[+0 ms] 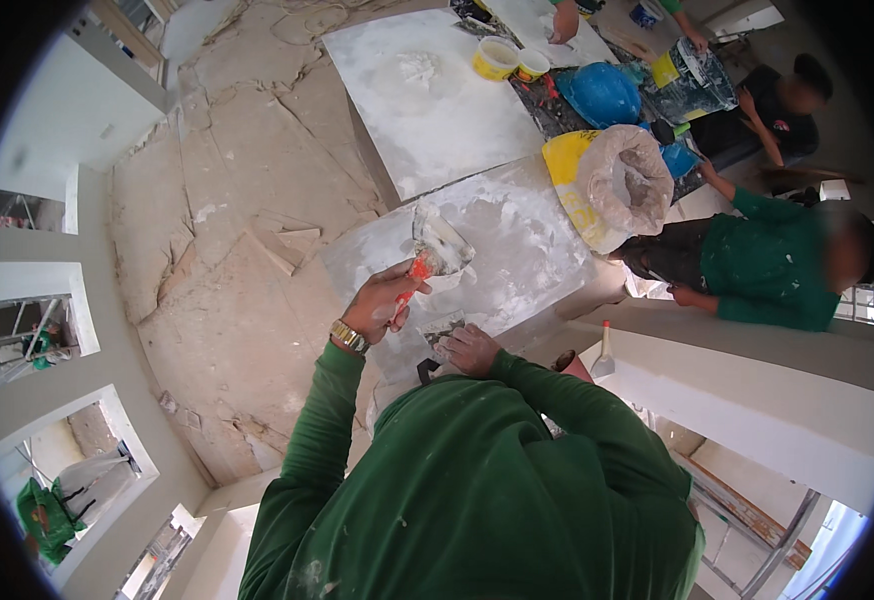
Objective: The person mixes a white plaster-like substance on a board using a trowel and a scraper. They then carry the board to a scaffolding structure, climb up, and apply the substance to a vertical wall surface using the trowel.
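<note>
My left hand [375, 306], with a gold watch at the wrist, is closed around the red handle of a putty knife [441, 246]. Its wide blade points away from me and carries white putty. Nearer my body, my right hand [471, 350] has its fingers closed on a flat grey scraper [444, 327] smeared with white. The scraper's far end is partly hidden by the fingers. Both tools are over the near end of a putty-smeared board [537, 262].
A second board [477, 120] with white powder adjoins mine. At right stand an open yellow-and-white sack [572, 190], a blue helmet [602, 95] and yellow tubs [496, 58]. A person in green [772, 255] stands right; another person [782, 110] is behind. Wrinkled sheeting [247, 270] covers the floor.
</note>
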`<action>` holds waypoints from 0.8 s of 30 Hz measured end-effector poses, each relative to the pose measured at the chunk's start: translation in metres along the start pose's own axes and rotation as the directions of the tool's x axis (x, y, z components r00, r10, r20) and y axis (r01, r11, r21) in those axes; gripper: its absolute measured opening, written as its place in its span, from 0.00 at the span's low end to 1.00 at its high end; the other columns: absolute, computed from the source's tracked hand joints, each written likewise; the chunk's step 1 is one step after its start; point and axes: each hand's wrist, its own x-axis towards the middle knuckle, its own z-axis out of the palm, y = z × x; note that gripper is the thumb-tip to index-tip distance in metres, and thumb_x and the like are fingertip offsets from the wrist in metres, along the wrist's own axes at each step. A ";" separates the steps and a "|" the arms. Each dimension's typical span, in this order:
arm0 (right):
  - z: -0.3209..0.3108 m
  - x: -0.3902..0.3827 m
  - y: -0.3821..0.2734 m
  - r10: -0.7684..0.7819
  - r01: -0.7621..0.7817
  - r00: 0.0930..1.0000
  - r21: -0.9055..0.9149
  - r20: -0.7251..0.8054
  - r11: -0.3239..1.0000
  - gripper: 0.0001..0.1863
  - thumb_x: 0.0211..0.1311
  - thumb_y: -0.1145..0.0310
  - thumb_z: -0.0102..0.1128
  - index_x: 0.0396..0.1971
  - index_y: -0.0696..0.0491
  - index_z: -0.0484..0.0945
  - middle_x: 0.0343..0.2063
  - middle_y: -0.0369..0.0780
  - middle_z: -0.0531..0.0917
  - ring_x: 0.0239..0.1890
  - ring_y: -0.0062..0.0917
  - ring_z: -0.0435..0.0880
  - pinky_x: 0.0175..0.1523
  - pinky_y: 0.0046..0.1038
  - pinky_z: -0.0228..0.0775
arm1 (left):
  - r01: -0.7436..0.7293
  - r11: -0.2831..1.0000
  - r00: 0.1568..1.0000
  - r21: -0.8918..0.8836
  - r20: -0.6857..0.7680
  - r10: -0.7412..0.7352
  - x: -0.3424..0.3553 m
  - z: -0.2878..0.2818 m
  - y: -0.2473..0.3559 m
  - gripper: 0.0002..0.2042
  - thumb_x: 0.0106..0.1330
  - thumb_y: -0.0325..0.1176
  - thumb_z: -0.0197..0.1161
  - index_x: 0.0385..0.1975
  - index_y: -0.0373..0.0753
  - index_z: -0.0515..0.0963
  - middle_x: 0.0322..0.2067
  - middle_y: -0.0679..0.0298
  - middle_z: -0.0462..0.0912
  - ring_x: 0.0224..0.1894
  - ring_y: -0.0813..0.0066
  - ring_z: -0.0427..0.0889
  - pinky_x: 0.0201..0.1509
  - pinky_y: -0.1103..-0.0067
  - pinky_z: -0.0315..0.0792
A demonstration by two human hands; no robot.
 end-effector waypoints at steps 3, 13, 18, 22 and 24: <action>0.027 0.006 0.005 -0.047 0.048 0.995 -0.008 0.088 0.999 0.20 0.54 0.61 0.57 0.48 0.50 0.79 0.40 0.34 0.76 0.44 0.28 0.73 0.45 0.33 0.69 | 0.005 0.999 1.000 -0.039 0.012 -0.004 -0.006 0.002 0.002 0.21 0.72 0.36 0.55 0.62 0.37 0.69 0.38 0.65 0.82 0.14 0.88 0.63 0.16 0.88 0.55; -0.036 0.067 0.089 0.278 -0.290 0.928 -0.012 -0.246 0.957 0.08 0.51 0.68 0.60 0.32 0.51 0.82 0.35 0.34 0.80 0.43 0.31 0.77 0.47 0.34 0.72 | -0.079 0.997 0.990 0.004 -0.120 0.079 -0.050 0.005 -0.002 0.25 0.70 0.35 0.53 0.66 0.37 0.66 0.41 0.62 0.81 0.12 0.87 0.63 0.13 0.87 0.57; -0.069 0.065 0.121 0.441 -0.416 0.872 0.153 -0.212 0.897 0.09 0.56 0.68 0.62 0.32 0.56 0.82 0.36 0.43 0.84 0.40 0.38 0.82 0.46 0.35 0.76 | -0.053 0.999 0.983 -0.006 -0.179 0.051 -0.066 -0.004 -0.023 0.23 0.69 0.32 0.54 0.65 0.39 0.69 0.38 0.64 0.82 0.12 0.83 0.67 0.13 0.83 0.62; -0.093 0.064 0.124 0.599 -0.528 0.788 0.342 -0.143 0.777 0.11 0.58 0.66 0.63 0.34 0.58 0.82 0.34 0.48 0.84 0.35 0.40 0.83 0.43 0.36 0.76 | 0.002 1.000 0.992 0.021 -0.128 0.001 -0.062 0.003 -0.038 0.22 0.68 0.32 0.55 0.63 0.39 0.71 0.36 0.66 0.82 0.11 0.82 0.67 0.13 0.83 0.62; -0.100 0.065 0.116 0.636 -0.529 0.748 0.408 -0.191 0.744 0.10 0.56 0.65 0.64 0.31 0.58 0.81 0.31 0.47 0.83 0.34 0.44 0.82 0.42 0.38 0.75 | -0.005 1.000 0.992 0.025 -0.128 0.008 -0.057 0.009 -0.043 0.22 0.67 0.33 0.56 0.62 0.40 0.71 0.33 0.67 0.80 0.11 0.82 0.67 0.13 0.83 0.62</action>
